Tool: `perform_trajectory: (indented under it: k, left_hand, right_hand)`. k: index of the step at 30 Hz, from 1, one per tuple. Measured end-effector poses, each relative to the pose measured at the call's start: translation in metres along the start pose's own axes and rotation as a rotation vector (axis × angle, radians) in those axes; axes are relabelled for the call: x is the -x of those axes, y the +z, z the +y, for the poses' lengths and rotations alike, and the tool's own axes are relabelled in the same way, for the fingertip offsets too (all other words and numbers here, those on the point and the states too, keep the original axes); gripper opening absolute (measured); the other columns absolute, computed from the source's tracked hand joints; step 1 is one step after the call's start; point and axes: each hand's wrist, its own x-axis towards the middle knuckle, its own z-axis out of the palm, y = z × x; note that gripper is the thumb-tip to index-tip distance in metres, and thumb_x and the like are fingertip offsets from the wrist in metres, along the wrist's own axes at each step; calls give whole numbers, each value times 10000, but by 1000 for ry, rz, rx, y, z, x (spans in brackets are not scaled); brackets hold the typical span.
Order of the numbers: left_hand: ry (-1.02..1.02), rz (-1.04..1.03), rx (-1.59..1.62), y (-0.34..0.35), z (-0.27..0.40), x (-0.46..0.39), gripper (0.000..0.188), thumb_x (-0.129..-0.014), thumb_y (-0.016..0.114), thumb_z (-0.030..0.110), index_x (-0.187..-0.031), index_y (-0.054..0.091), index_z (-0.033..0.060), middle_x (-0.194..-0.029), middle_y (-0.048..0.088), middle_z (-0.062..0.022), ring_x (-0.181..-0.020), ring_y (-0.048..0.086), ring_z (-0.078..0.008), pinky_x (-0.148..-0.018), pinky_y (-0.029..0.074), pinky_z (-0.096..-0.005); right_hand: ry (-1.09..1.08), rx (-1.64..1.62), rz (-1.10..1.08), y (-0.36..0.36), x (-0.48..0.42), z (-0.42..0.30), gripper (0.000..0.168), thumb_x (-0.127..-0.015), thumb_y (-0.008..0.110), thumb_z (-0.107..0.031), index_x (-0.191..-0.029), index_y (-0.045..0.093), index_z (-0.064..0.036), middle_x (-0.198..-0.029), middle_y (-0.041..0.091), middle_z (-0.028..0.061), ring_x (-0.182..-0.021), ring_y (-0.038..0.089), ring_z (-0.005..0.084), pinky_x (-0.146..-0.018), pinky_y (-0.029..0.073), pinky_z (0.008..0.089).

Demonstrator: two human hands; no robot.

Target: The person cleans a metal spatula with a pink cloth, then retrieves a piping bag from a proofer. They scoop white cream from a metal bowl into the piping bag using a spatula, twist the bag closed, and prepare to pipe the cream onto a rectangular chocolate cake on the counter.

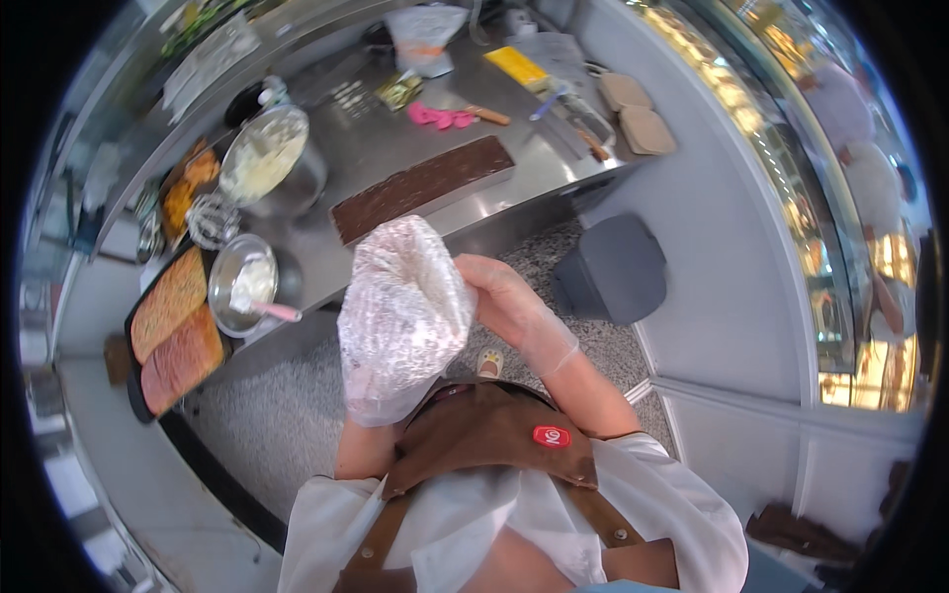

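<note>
A crinkled clear plastic bag (406, 311) is held up in front of my apron, off the table. It covers most of my left hand (379, 406), which supports it from below, so those fingers are hidden. My right hand (511, 307), in a clear glove, grips the bag's right edge. Just past the bag lies a long chocolate-brown block (426, 187) with pale sides. To its left stands a deep metal bowl (305, 181) of pale cream (263, 159). Closer to me, a smaller steel bowl (220, 285) contains white cream and a pink-handled spatula (278, 310).
Two cake slabs (182, 341) sit in a black tray at the left, near a wire whisk (213, 221). Pink pieces (441, 116), a yellow packet (517, 67) and wooden-handled tools (592, 144) lie toward the back. A grey bin (619, 270) stands on the floor at right.
</note>
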Motion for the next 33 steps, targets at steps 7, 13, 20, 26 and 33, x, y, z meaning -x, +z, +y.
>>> perform_trajectory:
  k: [7, 13, 20, 26, 33]
  left_hand:
    - [16, 483, -92, -83, 5, 60, 263, -807, 601, 75, -1058, 602, -2, -1039, 611, -172, -969, 592, -284, -854, 477, -371]
    - [23, 780, -158, -137, 3, 96, 261, -802, 600, 72, -1053, 602, -3, -1032, 610, -174, -965, 591, -286, -850, 477, -372]
    - [5, 932, -183, -190, 3, 89, 260, -797, 598, 68, -1046, 602, -4, -1025, 609, -176, -959, 591, -288, -845, 477, -373]
    - [4, 998, -216, -195, 10, 57, 258, -792, 597, 65, -1041, 601, -5, -1019, 608, -178, -955, 590, -290, -842, 478, -373]
    - [6, 1048, -268, -171, 27, 12, 256, -787, 595, 61, -1034, 601, -7, -1012, 607, -180, -949, 590, -292, -837, 478, -374]
  right_hand:
    - [-90, 734, -94, -22, -77, 41, 265, -905, 606, -290, -1000, 581, -44, -827, 577, 18, -774, 556, 121, -731, 479, 294]
    - [-680, 1791, 23, -62, -175, 7, 821, -700, 782, -261, -1367, 361, -32, -1157, 547, 170, -1073, 553, 307, -936, 438, 421]
    - [-524, 2561, -105, -74, -269, -43, 1259, -549, 824, -475, -1462, 101, 3, -1310, 457, 190, -1269, 421, 319, -1130, 229, 432]
    - [-326, 2525, -322, -78, -300, -54, 1227, -515, 820, -449, -1435, 174, 45, -1159, 533, 207, -1143, 512, 328, -1129, 253, 420]
    - [-305, 2487, -243, -84, -302, -70, 1179, -518, 808, -414, -1399, 203, 85, -1095, 535, 202, -1100, 517, 326, -1126, 256, 439]
